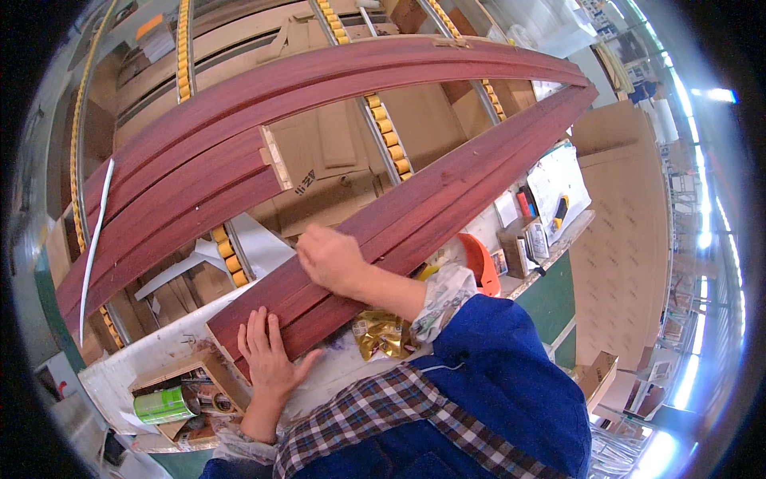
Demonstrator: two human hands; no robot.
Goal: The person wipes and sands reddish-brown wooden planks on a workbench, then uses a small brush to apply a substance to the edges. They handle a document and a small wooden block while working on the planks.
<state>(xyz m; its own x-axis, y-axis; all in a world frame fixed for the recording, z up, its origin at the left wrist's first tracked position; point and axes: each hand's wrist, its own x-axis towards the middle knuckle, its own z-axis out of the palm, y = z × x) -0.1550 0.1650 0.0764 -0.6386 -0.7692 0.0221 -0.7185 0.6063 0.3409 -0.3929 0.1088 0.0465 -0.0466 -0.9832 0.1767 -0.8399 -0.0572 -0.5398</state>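
A long reddish-brown wooden frame piece with grooved mouldings runs from near me to the far right, where its tip meets a second long board at a corner. My left hand lies open on the near end of the closer piece, fingers spread and thumb apart. On the same piece, farther along, my right hand is closed, its fingers curled at the far edge; whatever it may hold is hidden. A shorter board with a pale cut end joins the far board on the left.
Yellow roller tracks pass under the boards, above flattened cardboard. A white strip crosses the left end. Near me are a green can in a box, a gold packet, an orange curved object and a yellow-black knife.
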